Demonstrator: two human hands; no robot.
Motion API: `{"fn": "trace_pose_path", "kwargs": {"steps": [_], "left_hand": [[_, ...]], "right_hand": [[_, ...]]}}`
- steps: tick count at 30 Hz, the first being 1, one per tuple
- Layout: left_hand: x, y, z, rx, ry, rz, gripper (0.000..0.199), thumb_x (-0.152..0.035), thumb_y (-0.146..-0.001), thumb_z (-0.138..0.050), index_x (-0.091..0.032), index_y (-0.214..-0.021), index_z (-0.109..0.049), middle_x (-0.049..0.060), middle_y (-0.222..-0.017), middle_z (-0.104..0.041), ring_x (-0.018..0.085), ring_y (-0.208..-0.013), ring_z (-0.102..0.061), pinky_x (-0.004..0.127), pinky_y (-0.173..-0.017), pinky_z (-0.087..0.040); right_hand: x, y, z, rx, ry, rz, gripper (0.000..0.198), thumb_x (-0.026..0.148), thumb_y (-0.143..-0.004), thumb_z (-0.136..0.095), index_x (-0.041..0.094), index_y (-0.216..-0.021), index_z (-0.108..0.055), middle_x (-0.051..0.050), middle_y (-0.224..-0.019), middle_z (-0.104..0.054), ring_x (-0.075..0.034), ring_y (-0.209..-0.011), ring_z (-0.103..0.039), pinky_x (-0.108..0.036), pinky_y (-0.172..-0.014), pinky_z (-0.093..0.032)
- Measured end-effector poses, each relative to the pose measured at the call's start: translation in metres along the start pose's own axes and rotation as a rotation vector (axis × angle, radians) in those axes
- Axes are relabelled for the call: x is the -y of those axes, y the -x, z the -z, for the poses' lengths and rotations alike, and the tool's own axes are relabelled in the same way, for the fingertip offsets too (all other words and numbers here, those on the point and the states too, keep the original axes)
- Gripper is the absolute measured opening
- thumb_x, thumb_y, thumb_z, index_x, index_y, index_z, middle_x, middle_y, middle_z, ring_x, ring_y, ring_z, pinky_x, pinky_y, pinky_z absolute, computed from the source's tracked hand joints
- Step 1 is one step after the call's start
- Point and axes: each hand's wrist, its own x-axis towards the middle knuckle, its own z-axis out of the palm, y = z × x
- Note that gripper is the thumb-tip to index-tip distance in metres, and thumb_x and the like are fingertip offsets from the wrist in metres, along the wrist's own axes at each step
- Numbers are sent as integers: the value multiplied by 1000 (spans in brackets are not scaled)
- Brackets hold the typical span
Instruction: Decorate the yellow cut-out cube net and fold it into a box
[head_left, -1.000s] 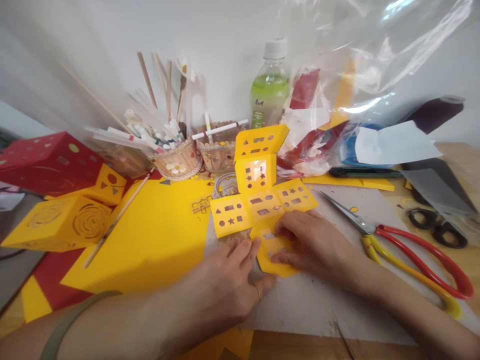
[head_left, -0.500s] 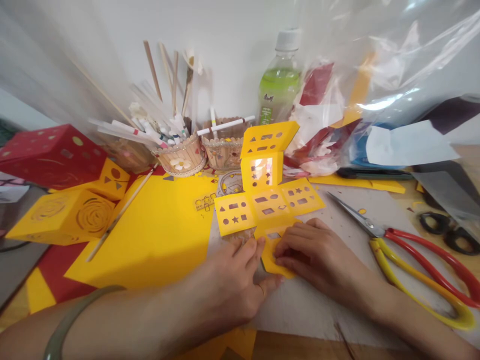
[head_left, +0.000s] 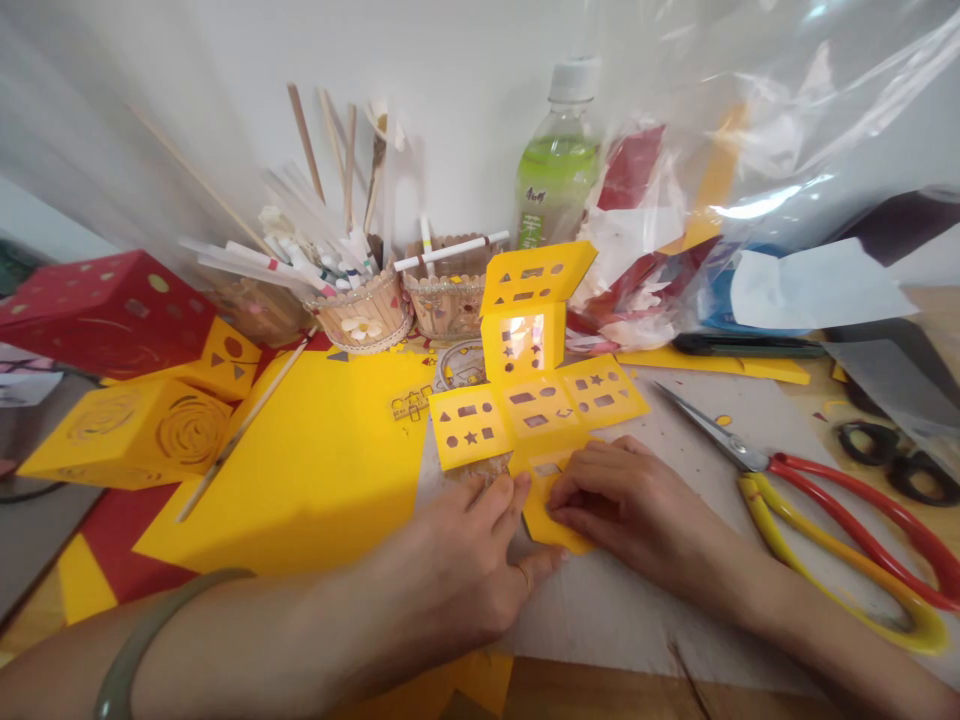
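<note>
A yellow paper box net (head_left: 534,400) with cut-out stars, triangles, circles and rectangles lies unfolded on a grey board, its far panels standing up. My left hand (head_left: 480,560) rests at the left edge of the near panel, thumb and fingers on either side of its corner. My right hand (head_left: 622,500) has its fingers curled and pinched on the same panel, covering part of it. Just left of the net lies a large sheet of yellow paper (head_left: 337,450), with a shape stencil (head_left: 411,404) on it.
Big scissors (head_left: 750,460) with red and yellow handles lie right, pointing at the net. Behind stand a pen holder (head_left: 367,315), a drink bottle (head_left: 559,160) and plastic wrapping. A yellow box (head_left: 142,430), a red box (head_left: 112,305) and a thin stick (head_left: 247,430) are left.
Hardly anything differs. Both hands keep their hold on the near panel of the net, and the view has shifted very slightly.
</note>
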Motion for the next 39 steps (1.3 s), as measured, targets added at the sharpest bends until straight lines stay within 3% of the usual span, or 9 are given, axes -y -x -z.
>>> {"fn": "trace_pose_path", "kwargs": {"steps": [39], "left_hand": [[0, 0, 2, 30, 10, -5, 30, -30, -90, -44, -22, -118, -50, 15, -112, -60, 24, -102, -55, 38, -86, -37]], "right_hand": [[-2, -1, -2, -25, -66, -20, 7, 18, -75, -60, 20, -69, -60, 3, -66, -62, -13, -64, -56, -29, -65, -36]]}}
